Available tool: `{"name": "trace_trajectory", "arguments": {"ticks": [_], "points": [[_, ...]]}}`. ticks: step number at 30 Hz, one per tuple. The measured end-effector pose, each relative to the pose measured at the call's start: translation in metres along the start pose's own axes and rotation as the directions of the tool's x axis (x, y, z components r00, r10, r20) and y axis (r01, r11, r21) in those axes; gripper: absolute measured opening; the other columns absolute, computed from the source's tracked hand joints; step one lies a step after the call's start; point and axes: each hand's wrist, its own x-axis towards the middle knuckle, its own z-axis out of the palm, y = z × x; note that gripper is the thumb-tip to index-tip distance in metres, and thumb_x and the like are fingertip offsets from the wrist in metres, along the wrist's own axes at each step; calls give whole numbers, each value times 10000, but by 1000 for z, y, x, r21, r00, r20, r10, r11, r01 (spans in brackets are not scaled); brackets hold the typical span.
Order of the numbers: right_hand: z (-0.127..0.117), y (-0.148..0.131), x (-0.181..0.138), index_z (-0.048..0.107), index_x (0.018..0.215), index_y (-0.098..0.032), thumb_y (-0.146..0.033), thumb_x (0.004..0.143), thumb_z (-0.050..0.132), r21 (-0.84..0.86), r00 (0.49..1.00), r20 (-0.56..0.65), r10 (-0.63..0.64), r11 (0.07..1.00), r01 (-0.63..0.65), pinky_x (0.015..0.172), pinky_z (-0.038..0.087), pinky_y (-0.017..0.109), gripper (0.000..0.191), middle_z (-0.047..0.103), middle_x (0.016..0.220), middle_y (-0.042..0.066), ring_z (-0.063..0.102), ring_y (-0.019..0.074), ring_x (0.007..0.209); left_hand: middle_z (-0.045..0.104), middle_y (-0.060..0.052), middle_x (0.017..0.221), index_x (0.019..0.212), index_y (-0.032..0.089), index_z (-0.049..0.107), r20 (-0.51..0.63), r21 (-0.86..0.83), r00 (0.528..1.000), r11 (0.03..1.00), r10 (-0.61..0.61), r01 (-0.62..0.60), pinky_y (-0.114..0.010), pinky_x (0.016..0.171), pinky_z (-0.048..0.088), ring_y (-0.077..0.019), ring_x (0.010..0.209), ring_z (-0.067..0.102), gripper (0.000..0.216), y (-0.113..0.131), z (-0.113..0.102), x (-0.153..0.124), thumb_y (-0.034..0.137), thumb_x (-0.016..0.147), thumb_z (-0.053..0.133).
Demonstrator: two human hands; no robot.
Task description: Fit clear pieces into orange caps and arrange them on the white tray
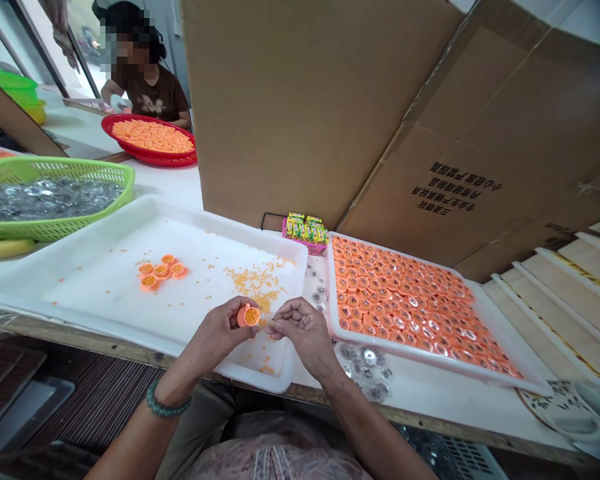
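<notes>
My left hand point(215, 340) pinches a small orange plastic cup point(251, 316) between thumb and fingers, its round mouth facing me and yellow-orange bits inside. Close to the cup's right side, my right hand point(305, 337) has thumb and forefinger pressed together; what they hold, if anything, is too small to make out. Both hands are above the near right part of a white tray point(100, 230). Loose yellow-orange pellets point(253, 280) lie scattered beyond my fingers. Several filled orange cups point(162, 270) stand grouped further left in the tray.
To the right, another white tray point(485, 293) holds rows of capped orange pieces point(400, 293). Clear plastic lids point(373, 367) lie before it. A pink basket point(313, 248) stands behind, against cardboard point(300, 113). A green basket point(123, 193) is at left. Across the table sits a person point(155, 93).
</notes>
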Motion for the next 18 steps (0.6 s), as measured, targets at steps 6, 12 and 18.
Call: {"name": "trace_trajectory", "arguments": {"ticks": [6,12,18], "points": [[-5,-7,8,661,798,-190,-238,690,692,-230,991,92,-94,967,113,607,507,253,122,620,770,3,605,116,640,553,22,773,971,185,593,48,-12,999,1000,20,-19,-226,634,391,-135,711,499,299,-2,0,0,253,691,672],[-1,-18,27,710,797,-179,-319,669,715,-313,970,241,-21,945,98,620,484,252,190,628,777,13,566,109,646,620,-5,798,1030,167,629,112,-151,993,987,-39,55,-266,678,434,-151,716,537,346,-1,0,0,215,689,653],[9,-15,33,706,764,-155,-347,598,760,-287,978,193,75,958,-16,572,475,244,260,642,692,7,556,101,571,651,-12,785,1008,163,665,94,-150,995,988,-14,28,-259,655,434,-144,679,535,338,1,1,0,146,676,600]]}}
